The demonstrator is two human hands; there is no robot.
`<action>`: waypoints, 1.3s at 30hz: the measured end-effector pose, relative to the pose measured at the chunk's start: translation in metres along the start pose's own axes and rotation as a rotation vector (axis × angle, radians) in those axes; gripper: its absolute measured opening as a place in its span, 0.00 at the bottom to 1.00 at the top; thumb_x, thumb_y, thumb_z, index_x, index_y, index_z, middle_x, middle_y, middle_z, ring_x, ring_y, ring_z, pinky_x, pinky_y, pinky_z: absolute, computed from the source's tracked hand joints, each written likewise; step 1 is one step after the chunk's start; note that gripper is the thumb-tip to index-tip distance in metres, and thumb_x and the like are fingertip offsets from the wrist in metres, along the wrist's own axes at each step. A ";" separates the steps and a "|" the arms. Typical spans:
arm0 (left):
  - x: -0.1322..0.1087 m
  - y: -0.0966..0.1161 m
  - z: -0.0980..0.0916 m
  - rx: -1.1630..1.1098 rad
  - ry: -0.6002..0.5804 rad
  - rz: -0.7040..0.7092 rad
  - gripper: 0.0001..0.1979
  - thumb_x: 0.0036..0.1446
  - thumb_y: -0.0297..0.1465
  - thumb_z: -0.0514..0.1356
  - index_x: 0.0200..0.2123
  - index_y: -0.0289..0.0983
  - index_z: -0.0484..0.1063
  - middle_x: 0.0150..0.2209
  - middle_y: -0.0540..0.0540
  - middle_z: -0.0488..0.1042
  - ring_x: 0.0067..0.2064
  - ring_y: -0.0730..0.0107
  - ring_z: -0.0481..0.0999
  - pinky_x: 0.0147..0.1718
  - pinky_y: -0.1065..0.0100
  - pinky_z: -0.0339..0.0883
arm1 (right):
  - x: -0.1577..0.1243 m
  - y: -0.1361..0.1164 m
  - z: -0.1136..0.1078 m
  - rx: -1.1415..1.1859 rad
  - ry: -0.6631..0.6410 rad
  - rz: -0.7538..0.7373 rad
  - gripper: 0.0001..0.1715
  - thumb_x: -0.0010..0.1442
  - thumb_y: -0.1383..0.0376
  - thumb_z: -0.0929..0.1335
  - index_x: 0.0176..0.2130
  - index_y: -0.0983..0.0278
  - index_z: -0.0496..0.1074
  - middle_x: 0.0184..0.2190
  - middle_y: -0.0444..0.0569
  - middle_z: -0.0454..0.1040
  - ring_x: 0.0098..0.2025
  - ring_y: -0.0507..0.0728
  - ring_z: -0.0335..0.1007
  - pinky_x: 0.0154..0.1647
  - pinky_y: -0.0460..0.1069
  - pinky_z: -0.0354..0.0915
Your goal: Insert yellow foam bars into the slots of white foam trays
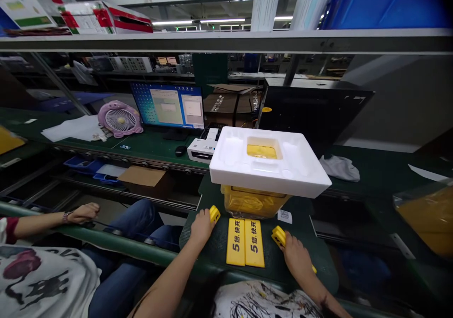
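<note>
My left hand [201, 227] is closed around a yellow printed piece [214, 213], and only its upper end shows past the fingers. On the other side, my right hand [296, 255] grips a similar yellow piece [279, 236] with dark marks; a bit of yellow also shows beyond the wrist side. Between the hands, two flat yellow panels [236, 242] with black Chinese lettering and a "5" lie side by side on the dark green mat. Behind them stands a yellow bin [253, 202] in clear plastic, with a white foam tray [240, 167] on top.
A white label with a code [285, 216] lies right of the bin. Farther back are a small white printer [200, 149], a mouse [180, 151], a monitor [170, 105] and a pink fan [121, 119]. At left, another person's hand [84, 213] rests near the bench rail.
</note>
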State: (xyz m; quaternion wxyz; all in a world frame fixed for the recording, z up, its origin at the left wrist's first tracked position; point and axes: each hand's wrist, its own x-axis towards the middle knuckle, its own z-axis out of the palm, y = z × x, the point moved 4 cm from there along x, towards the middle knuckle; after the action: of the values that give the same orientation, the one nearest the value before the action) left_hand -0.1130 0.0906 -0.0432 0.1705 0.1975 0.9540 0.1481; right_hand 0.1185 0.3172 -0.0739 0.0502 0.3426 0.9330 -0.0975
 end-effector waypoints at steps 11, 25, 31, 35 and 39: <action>0.024 -0.034 -0.149 -1.178 0.204 -0.292 0.11 0.53 0.35 0.56 0.38 0.37 0.60 0.26 0.46 0.72 0.24 0.67 0.74 0.26 0.64 0.71 | 0.026 0.142 -0.131 1.661 0.475 0.906 0.10 0.49 0.62 0.67 0.33 0.61 0.63 0.41 0.55 0.71 0.31 0.60 0.71 0.25 0.53 0.69; 0.072 0.186 -0.229 -0.739 0.075 0.276 0.40 0.49 0.29 0.59 0.62 0.43 0.42 0.55 0.35 0.61 0.38 0.60 0.74 0.34 0.61 0.71 | 0.150 -0.034 -0.288 0.974 0.269 0.099 0.41 0.55 0.58 0.63 0.62 0.54 0.39 0.39 0.53 0.70 0.24 0.56 0.70 0.19 0.48 0.66; 0.064 0.186 -0.232 -0.942 -0.188 0.224 0.39 0.52 0.26 0.54 0.62 0.48 0.34 0.52 0.39 0.65 0.35 0.64 0.74 0.31 0.63 0.71 | 0.149 -0.034 -0.286 1.092 0.133 0.101 0.40 0.56 0.56 0.62 0.62 0.51 0.39 0.38 0.52 0.72 0.24 0.57 0.70 0.19 0.49 0.67; 0.069 0.183 -0.226 -1.023 -0.266 0.220 0.37 0.52 0.28 0.54 0.61 0.50 0.37 0.51 0.41 0.67 0.37 0.60 0.74 0.32 0.59 0.71 | 0.142 -0.036 -0.289 1.234 0.098 0.087 0.38 0.56 0.57 0.62 0.61 0.48 0.41 0.41 0.52 0.71 0.24 0.56 0.70 0.20 0.50 0.68; 0.075 0.183 -0.231 -0.698 0.107 0.363 0.36 0.49 0.25 0.53 0.61 0.39 0.44 0.60 0.40 0.54 0.58 0.54 0.58 0.54 0.54 0.57 | 0.141 -0.032 -0.287 1.413 0.064 0.037 0.38 0.56 0.58 0.63 0.60 0.46 0.41 0.43 0.50 0.70 0.24 0.55 0.70 0.23 0.51 0.69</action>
State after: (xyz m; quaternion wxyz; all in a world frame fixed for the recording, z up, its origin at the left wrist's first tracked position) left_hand -0.2063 0.2339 0.2084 0.1484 0.2852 0.8034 0.5012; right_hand -0.0172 0.4439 0.1888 -0.2097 0.3119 0.6416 -0.6686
